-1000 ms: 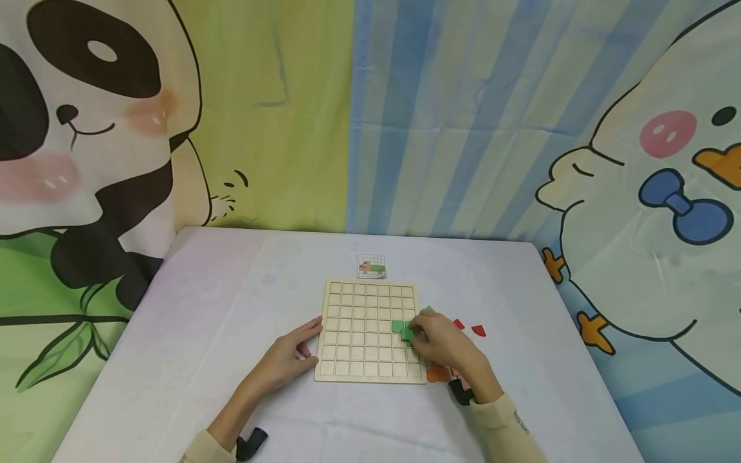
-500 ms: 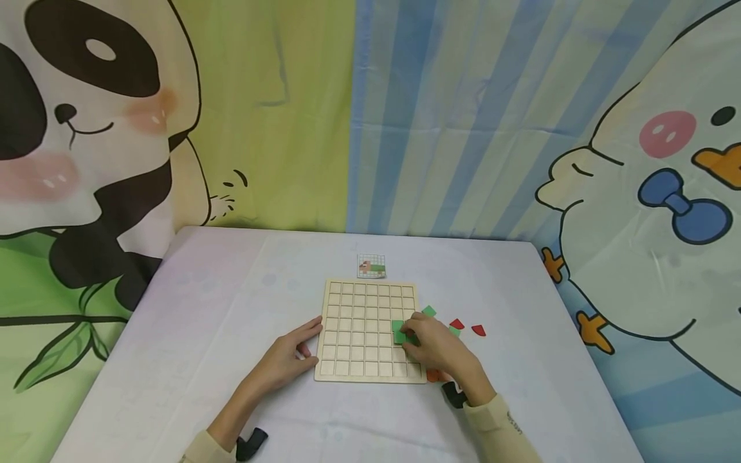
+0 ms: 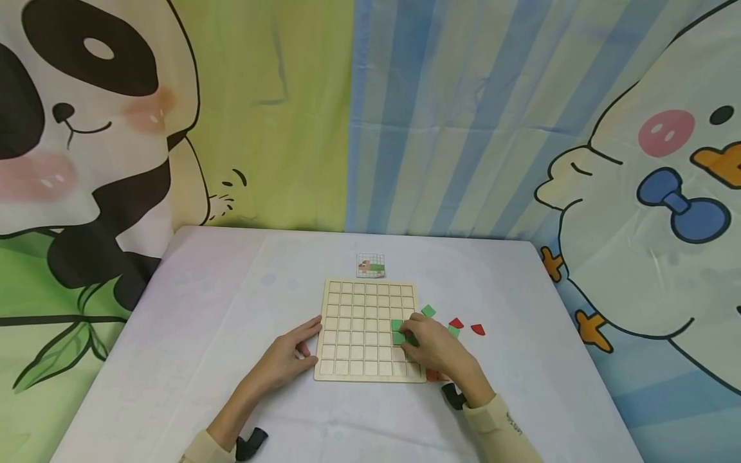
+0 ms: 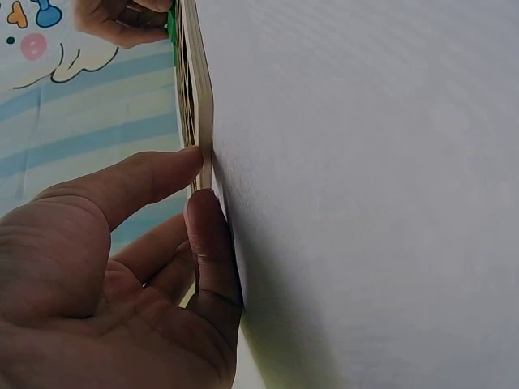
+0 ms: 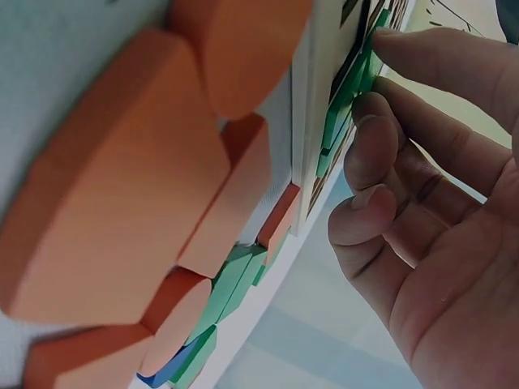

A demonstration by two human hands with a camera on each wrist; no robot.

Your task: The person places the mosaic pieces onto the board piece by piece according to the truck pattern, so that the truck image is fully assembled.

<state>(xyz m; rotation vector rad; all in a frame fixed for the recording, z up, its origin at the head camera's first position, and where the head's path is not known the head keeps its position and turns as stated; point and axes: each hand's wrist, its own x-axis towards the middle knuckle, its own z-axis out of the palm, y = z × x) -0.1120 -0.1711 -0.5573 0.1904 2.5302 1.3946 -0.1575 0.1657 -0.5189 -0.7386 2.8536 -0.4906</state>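
Note:
A wooden grid board (image 3: pixel 365 305) lies flat on the table. My left hand (image 3: pixel 283 360) rests at its left side, the fingers and thumb apart against the edge; the left wrist view shows the fingertips right at the board's rim (image 4: pixel 203 121). Over the board's right part, my right hand (image 3: pixel 434 344) pinches at a green square tile (image 5: pixel 371 61) with thumb and forefinger, its other fingers curled. Mostly covered by that hand in the head view, the tile sits beside green squares (image 3: pixel 397 326) in the grid.
Loose green tiles (image 3: pixel 428 310) and red pieces (image 3: pixel 477 330) lie right of the board. Orange pieces (image 5: pixel 122 178) are near its lower right corner, partly behind the right hand. A small picture card (image 3: pixel 371 265) lies beyond the board.
My right hand has brought a green tile down onto the grid and shifted slightly left; two green squares now show in a column there. The left hand has stayed in place.

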